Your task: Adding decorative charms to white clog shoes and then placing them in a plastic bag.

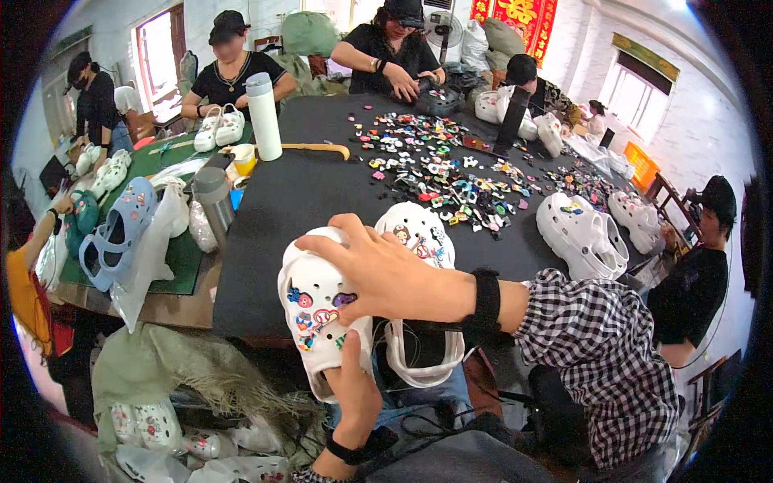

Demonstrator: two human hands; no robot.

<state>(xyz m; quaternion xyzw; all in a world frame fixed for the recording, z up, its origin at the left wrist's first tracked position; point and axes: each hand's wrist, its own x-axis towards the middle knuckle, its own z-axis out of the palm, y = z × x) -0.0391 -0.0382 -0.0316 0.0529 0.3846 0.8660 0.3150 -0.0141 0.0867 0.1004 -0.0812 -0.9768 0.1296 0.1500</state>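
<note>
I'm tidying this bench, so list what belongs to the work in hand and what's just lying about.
Likely in use:
white clog under left hand and right hand
second white clog beside it
loose charms

Probably just lying about:
white bottle
grey tumbler
curved wooden stick

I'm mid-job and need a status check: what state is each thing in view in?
Held white clog: tilted, charms fitted, some holes unfilled
Second white clog: charms fitted, beside the first
Left hand: gripping the held clog's near end
Right hand: spread over the held clog, touching it
Loose charms: scattered in piles
White bottle: upright, capped
Blue clogs: charms fitted
</note>
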